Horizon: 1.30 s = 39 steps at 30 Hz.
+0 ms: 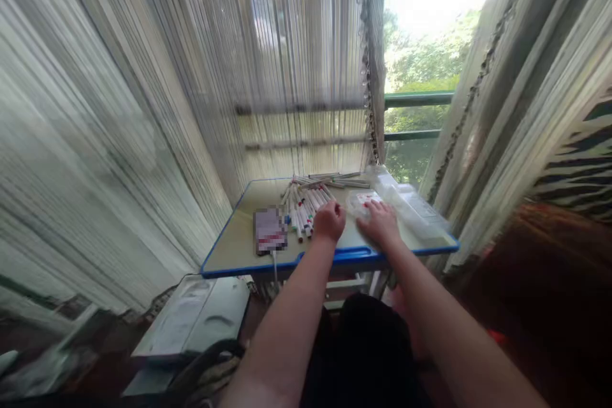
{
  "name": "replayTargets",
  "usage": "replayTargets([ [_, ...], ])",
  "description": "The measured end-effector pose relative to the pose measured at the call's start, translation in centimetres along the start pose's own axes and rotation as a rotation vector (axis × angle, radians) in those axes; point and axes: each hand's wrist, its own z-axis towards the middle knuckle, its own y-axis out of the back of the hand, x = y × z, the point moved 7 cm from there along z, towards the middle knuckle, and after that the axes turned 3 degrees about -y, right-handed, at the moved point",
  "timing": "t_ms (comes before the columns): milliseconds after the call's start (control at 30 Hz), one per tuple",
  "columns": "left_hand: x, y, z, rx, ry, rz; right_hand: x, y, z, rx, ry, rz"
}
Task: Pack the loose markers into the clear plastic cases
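A small desk with a blue rim (239, 268) stands under a curtained window. On it lies a heap of white marker pens with coloured caps (306, 201). My left hand (329, 222) rests at the near edge of that heap, its fingers curled over the pens; what they grip, if anything, is hidden. My right hand (380, 222) lies flat with fingers spread on a clear plastic pouch (406, 204) at the desk's right side. A phone (270, 229) with a white cable lies to the left of my left hand.
Striped curtains (143, 108) hang close on the left and behind the desk, and another on the right. A green railing (415, 99) shows through the window gap. A grey flat case (191, 315) lies on the floor at the lower left.
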Motion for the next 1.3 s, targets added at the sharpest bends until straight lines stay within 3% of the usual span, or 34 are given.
replayTargets([
  [200, -0.4, 0.4, 0.0, 0.041, 0.024, 0.019, -0.1, 0.0, 0.0, 0.017, 0.006, 0.012],
  [267, -0.1, 1.4, -0.4, 0.001, 0.094, 0.081, -0.1, 0.0, 0.0, 0.010, -0.013, 0.012],
  [333, 0.9, 2.8, -1.4, -0.047, 0.248, 0.182, -0.2, -0.2, 0.1, 0.005, -0.022, 0.012],
  [400, 1.8, 3.5, -2.7, 0.024, 0.354, 0.268, -0.3, -0.3, 0.2, -0.002, -0.018, 0.011],
  [467, 2.1, 4.1, -3.8, 0.059, 0.358, 0.326, -0.4, -0.4, 0.4, -0.019, -0.010, 0.013],
  [533, 1.8, 4.5, -4.3, 0.052, 0.313, 0.345, -0.6, -0.6, 0.6, -0.030, 0.006, 0.017],
  [633, 1.2, 3.3, -4.1, 0.149, 0.212, 0.341, -0.9, -0.9, 0.7, -0.023, 0.012, 0.020],
  [733, -0.1, 1.4, -3.5, 0.285, 0.016, 0.286, -0.8, -0.8, 0.4, -0.024, 0.027, 0.017],
  [833, -0.3, 0.0, -3.4, 0.436, -0.025, 0.239, -0.3, -0.4, 0.2, -0.034, 0.059, 0.040],
  [1300, 0.2, 0.3, -3.6, 0.449, -0.059, 0.227, -0.5, -0.3, 0.4, -0.042, 0.042, 0.083],
])
